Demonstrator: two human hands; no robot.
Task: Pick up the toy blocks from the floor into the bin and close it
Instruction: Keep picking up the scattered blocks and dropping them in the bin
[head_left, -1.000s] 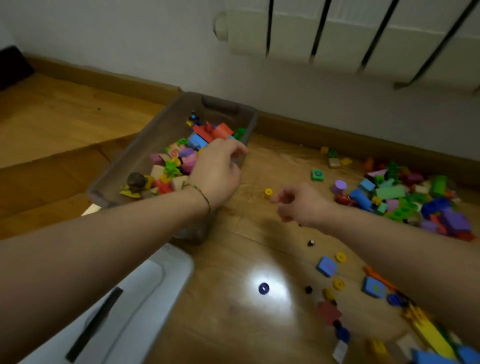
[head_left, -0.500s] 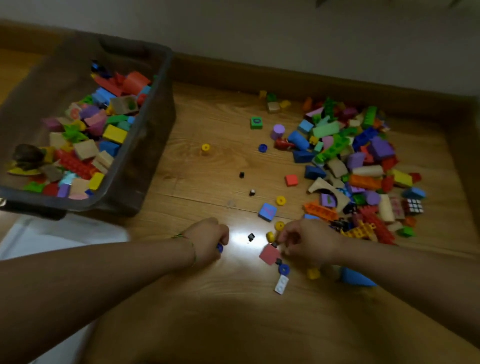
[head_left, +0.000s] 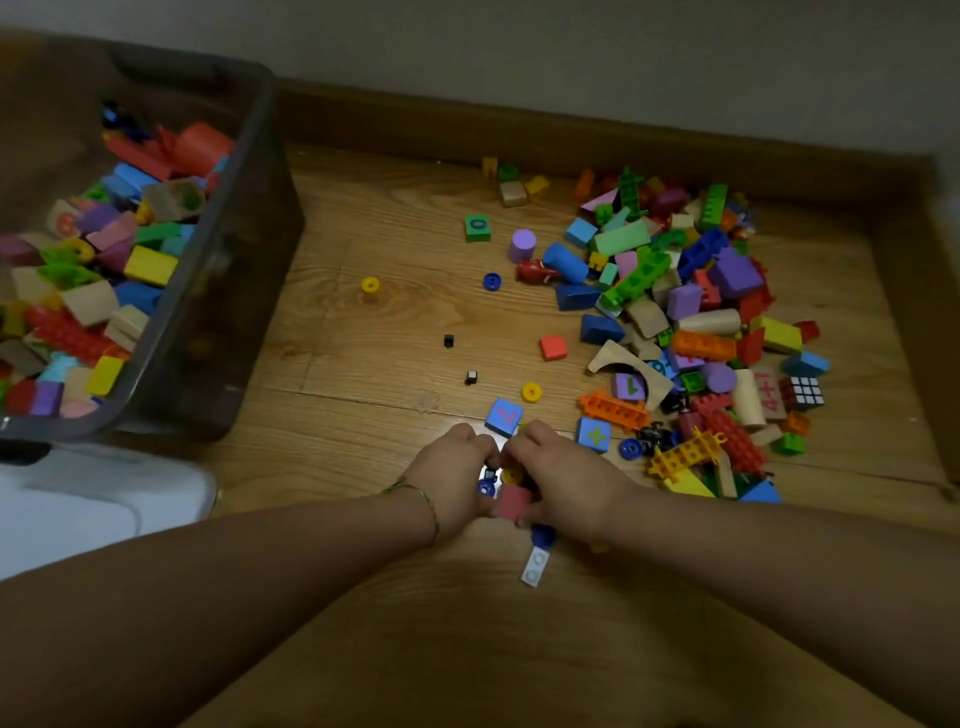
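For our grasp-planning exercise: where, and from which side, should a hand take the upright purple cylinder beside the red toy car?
Probably pinch the purple cylinder across its curved wall, from above and its left. It stands on end with its top free and bare floor left, while the red toy car crowds its near right.

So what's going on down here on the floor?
A person is tidying up. The left hand and right hand are together on the floor, curled over small pieces around a pink block. The bin on the left is partly filled and open; a big pile of toy blocks lies to the right.
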